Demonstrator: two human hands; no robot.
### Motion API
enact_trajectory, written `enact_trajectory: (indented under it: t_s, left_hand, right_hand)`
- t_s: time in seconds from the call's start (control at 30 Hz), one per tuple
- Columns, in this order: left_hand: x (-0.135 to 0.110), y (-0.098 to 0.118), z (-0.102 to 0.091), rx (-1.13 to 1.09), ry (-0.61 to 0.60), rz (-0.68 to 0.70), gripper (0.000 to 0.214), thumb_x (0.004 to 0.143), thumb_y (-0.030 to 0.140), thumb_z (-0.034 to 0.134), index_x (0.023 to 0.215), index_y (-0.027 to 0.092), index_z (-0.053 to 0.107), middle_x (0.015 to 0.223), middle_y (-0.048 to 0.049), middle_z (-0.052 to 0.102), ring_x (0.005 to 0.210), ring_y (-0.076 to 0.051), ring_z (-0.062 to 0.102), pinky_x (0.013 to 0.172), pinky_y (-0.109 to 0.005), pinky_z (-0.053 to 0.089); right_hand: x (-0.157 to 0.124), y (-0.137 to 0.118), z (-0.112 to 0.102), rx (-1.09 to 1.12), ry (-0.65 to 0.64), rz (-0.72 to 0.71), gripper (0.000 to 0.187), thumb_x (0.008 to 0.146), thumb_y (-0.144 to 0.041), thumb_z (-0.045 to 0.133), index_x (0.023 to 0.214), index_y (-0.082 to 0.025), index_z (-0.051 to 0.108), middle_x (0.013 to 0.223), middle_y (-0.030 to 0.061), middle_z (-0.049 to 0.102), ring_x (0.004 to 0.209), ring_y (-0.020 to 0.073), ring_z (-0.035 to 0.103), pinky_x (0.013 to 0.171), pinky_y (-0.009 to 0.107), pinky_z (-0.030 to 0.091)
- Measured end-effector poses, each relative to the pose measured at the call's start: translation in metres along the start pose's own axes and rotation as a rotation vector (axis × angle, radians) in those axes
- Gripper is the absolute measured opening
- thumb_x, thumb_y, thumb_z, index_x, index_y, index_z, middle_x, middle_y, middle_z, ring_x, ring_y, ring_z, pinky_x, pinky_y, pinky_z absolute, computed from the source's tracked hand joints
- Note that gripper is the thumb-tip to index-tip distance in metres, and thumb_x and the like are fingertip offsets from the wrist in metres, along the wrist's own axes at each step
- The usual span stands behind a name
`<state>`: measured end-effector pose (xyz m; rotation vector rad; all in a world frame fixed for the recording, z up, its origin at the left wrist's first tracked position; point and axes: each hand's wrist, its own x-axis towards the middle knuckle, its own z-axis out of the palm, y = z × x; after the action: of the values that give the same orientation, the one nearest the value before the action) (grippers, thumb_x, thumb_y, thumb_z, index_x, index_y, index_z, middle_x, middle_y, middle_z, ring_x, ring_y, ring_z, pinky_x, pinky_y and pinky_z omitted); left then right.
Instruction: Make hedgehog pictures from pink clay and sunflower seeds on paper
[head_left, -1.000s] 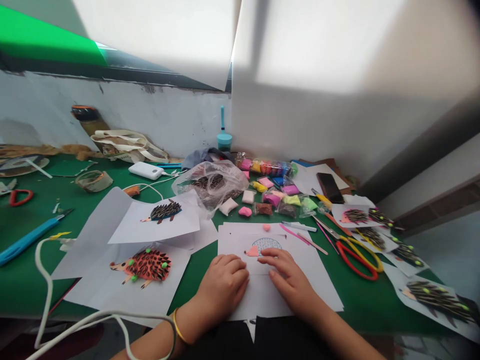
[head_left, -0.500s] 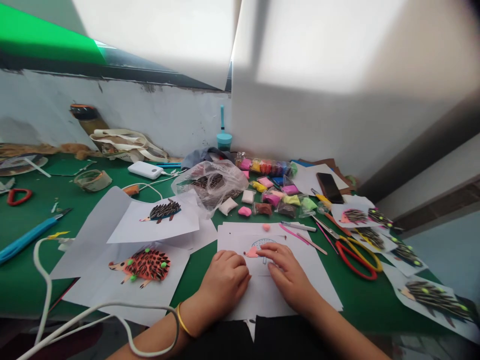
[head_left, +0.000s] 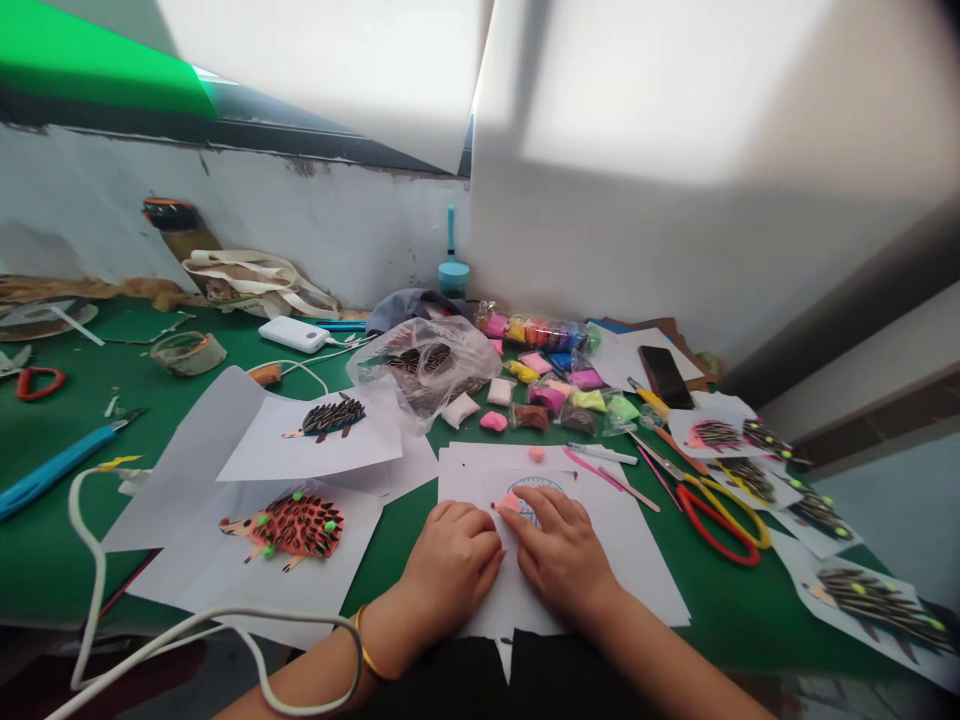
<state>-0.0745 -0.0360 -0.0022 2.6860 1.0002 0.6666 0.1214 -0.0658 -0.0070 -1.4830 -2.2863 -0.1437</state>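
Observation:
A drawn hedgehog with blue outlines [head_left: 536,485] lies on white paper [head_left: 630,560] in front of me. Flattened pink clay [head_left: 509,501] covers its head, with a tiny dark spot at the snout tip. My right hand [head_left: 559,535] is over the drawing, fingers stretched and slightly apart, thumb and fingertips touching the pink clay. It covers part of the hedgehog's body. My left hand [head_left: 455,555] rests on the paper's left side with curled fingers; whether anything is inside them is hidden. A small pink clay ball [head_left: 536,454] sits near the paper's top edge.
Bagged coloured clay [head_left: 551,398] and a plastic bag of striped seeds [head_left: 424,365] lie behind the paper. Scissors [head_left: 720,510], a pen [head_left: 600,453] and a phone [head_left: 666,376] are on the right. Finished hedgehogs [head_left: 289,525] lie left and right. A white cable [head_left: 94,560] loops at front left.
My right hand has moved slightly left and its thumb has come up onto the pink clay head. The left hand stays in place. The view has shifted slightly.

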Motion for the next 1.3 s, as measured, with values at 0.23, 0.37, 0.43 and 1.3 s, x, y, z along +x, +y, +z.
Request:
enact_trajectory:
  t_s: [0.23, 0.37, 0.43, 1.3]
  left_hand:
    - [-0.0004, -0.0004, 0.0002, -0.017, 0.005, 0.000, 0.011, 0.090, 0.020, 0.055, 0.083, 0.019, 0.063, 0.088, -0.0033, 0.064, 0.089, -0.022, 0.054, 0.084, -0.043, 0.040]
    - [-0.0005, -0.0004, -0.0001, -0.032, 0.004, 0.000, 0.011, 0.090, 0.020, 0.055, 0.083, 0.020, 0.064, 0.087, -0.0033, 0.063, 0.089, -0.021, 0.054, 0.084, -0.042, 0.040]
    - [-0.0003, -0.0005, -0.0004, -0.034, -0.003, -0.002, 0.011, 0.090, 0.020, 0.055, 0.083, 0.020, 0.064, 0.088, -0.0031, 0.063, 0.089, -0.021, 0.054, 0.085, -0.042, 0.040]
    - [-0.0028, -0.0003, 0.0048, -0.004, 0.025, -0.022, 0.014, 0.089, 0.020, 0.054, 0.099, 0.020, 0.064, 0.103, -0.0058, 0.063, 0.100, -0.023, 0.058, 0.106, -0.049, 0.038]
  right_hand:
    - [0.0003, 0.0000, 0.0011, 0.001, -0.027, 0.017, 0.037, 0.084, -0.021, 0.057, 0.121, -0.028, 0.064, 0.134, 0.0069, 0.057, 0.120, 0.0289, 0.047, 0.096, 0.044, 0.035]
    - [0.0003, 0.0002, 0.0028, 0.006, -0.032, 0.026, 0.037, 0.085, -0.022, 0.058, 0.121, -0.028, 0.063, 0.134, 0.0065, 0.057, 0.120, 0.0283, 0.047, 0.097, 0.043, 0.035]
    - [0.0002, 0.0005, 0.0044, 0.004, -0.020, 0.026, 0.037, 0.085, -0.024, 0.059, 0.122, -0.029, 0.063, 0.133, 0.0059, 0.058, 0.120, 0.0277, 0.047, 0.097, 0.042, 0.035]
    - [0.0049, 0.0015, 0.0015, 0.057, -0.061, 0.063, 0.042, 0.082, -0.017, 0.056, 0.123, -0.027, 0.063, 0.132, 0.0081, 0.058, 0.120, 0.0281, 0.047, 0.097, 0.043, 0.038]
